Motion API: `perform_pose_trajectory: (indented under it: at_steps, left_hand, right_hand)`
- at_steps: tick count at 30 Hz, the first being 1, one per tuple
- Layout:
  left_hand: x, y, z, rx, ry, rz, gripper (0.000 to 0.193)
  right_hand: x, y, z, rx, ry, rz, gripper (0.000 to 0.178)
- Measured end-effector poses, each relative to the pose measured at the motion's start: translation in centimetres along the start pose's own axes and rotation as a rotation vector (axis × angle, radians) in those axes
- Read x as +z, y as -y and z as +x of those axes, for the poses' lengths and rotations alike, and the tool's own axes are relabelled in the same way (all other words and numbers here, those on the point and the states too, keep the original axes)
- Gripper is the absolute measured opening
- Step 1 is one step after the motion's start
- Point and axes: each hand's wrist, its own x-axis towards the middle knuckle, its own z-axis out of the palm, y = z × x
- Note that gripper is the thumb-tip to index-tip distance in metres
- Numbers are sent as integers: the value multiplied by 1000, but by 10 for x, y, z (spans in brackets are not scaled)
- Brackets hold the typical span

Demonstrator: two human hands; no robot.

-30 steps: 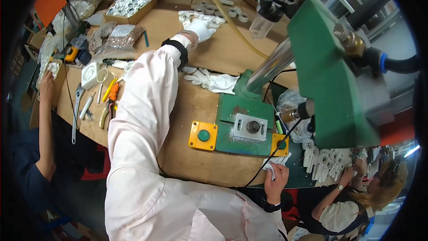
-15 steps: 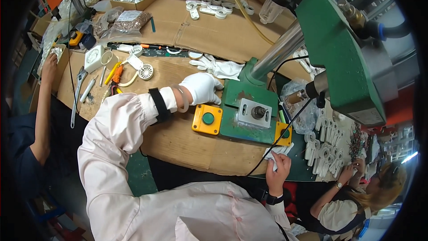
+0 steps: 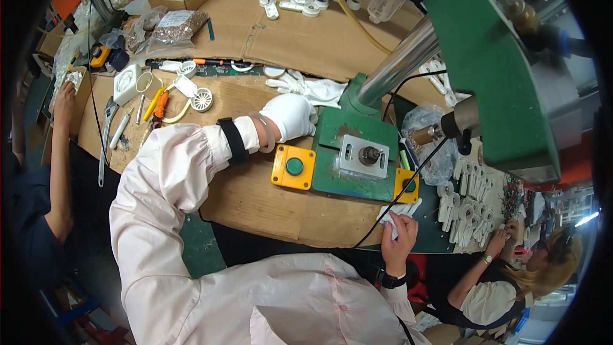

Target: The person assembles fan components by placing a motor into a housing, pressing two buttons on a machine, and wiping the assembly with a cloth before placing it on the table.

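Observation:
My left hand [image 3: 290, 117], in a white glove, rests on the wooden board against the left side of the green press base [image 3: 351, 129]. Its fingers look curled in, and whatever they may hold is hidden. Just below it is a yellow button box [image 3: 293, 167] with a green button. My bare right hand [image 3: 400, 237] is closed at the board's front edge, pinching a small white piece [image 3: 394, 232] whose kind I cannot make out. White material [image 3: 408, 209] lies just beyond those fingers. On the press base sits a metal plate [image 3: 363, 157] with a dark round fitting.
Behind the left hand lies a white glove [image 3: 319, 91]. A second button box [image 3: 405, 186] stands right of the base, under the overhanging green press head [image 3: 485, 70]. Tools, including a wrench [image 3: 106, 140], lie left. White handled parts [image 3: 469, 217] fill the right. Co-workers sit both sides.
The whole view has shifted slightly. My left hand's fingers look more tucked in beside the press base. My right hand keeps its pinch near the board's edge.

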Motion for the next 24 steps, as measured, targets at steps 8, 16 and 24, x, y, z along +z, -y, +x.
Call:
perform_pose_trajectory:
  at_steps: [8, 16, 24]
  left_hand:
    - [9, 10, -1, 74, -18, -26, 19]
    - [-7, 3, 8, 18, 1, 24, 19]
    - [-8, 21, -8, 56, 7, -60, 26]
  right_hand:
    - [2, 0, -2, 6, 15, 6, 31]
    - [10, -5, 10, -14, -20, -3, 30]
    - [8, -4, 0, -9, -24, -4, 31]
